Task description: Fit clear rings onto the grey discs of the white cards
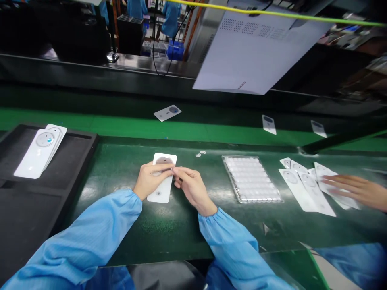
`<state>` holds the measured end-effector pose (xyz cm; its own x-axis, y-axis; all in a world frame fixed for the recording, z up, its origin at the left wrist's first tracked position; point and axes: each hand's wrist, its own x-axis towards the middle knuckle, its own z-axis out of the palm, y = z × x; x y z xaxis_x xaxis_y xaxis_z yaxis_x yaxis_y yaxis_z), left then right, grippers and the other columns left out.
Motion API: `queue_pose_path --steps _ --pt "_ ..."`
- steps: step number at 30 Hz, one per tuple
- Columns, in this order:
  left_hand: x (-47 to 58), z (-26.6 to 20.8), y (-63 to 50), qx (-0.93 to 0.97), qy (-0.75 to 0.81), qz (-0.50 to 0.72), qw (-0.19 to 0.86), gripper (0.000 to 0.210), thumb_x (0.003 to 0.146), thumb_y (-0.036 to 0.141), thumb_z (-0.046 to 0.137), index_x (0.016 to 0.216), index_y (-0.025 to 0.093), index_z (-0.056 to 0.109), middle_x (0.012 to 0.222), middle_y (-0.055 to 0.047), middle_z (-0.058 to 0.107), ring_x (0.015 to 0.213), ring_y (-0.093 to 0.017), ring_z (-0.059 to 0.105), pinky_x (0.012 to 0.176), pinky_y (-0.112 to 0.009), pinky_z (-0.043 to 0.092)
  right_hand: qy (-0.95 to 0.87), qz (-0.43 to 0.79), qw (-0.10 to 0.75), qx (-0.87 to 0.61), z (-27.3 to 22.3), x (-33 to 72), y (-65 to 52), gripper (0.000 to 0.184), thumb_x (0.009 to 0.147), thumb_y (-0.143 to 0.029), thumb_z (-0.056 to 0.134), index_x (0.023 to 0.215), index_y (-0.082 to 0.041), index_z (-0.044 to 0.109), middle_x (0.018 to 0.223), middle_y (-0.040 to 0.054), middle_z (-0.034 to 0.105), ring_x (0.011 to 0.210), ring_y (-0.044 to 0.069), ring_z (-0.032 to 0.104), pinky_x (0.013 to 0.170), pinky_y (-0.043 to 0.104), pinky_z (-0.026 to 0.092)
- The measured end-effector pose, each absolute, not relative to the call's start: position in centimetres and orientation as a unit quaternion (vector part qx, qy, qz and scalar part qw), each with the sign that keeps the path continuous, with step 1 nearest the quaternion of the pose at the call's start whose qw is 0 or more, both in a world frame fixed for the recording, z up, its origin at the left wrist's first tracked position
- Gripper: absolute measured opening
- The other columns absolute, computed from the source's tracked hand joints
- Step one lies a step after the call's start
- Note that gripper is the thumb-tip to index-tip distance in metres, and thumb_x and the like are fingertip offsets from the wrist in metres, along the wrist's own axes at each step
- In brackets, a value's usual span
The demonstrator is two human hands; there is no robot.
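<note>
I work in a factory: flat white rectangular panels [165,114] lie spaced along a long, smooth green strip [121,125], and blue-clothed people [171,18] show beyond.

Left fingers [159,166] and right fingers [183,173] together over white panel [159,194], clear tray [260,201] nearby, co-worker's hand [358,188] at overlapping panels [299,193]

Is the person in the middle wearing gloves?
No, the left hand and right hand are both bare, with blue sleeves ending at the wrists.

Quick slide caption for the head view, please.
Left hand and right hand close together over a white panel on the green bench, left of a clear tray.
</note>
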<state>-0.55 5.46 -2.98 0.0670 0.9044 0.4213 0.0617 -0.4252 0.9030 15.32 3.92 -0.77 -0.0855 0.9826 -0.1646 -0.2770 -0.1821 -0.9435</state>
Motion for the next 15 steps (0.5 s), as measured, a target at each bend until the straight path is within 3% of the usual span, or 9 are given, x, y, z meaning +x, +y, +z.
queue_pose_path --steps 10,15 --pt "-1.1 -3.3 5.8 0.695 0.373 0.509 0.344 0.019 0.089 0.026 0.076 0.107 0.024 0.082 0.105 -0.006 0.08 0.092 -0.021 0.075 0.082 -0.032 0.059 -0.498 0.55 0.451 -0.496 -0.3 17.1 4.6 0.031 0.073 -0.049 0.084 0.076 -0.019 0.078 0.065 0.0019 0.067 0.051 0.01 0.045 0.046 0.025 0.034" --pt "-1.2 -3.0 5.7 0.718 0.374 0.465 0.357 0.023 0.091 0.03 0.074 0.112 0.025 0.08 0.108 -0.006 0.08 0.095 -0.023 0.074 0.086 -0.034 0.058 -0.546 0.537 0.419 -0.487 0.4 18.1 4.7 0.029 0.073 -0.048 0.083 0.075 -0.019 0.08 0.066 0.0027 0.07 0.056 0.012 0.054 0.053 0.026 0.042"
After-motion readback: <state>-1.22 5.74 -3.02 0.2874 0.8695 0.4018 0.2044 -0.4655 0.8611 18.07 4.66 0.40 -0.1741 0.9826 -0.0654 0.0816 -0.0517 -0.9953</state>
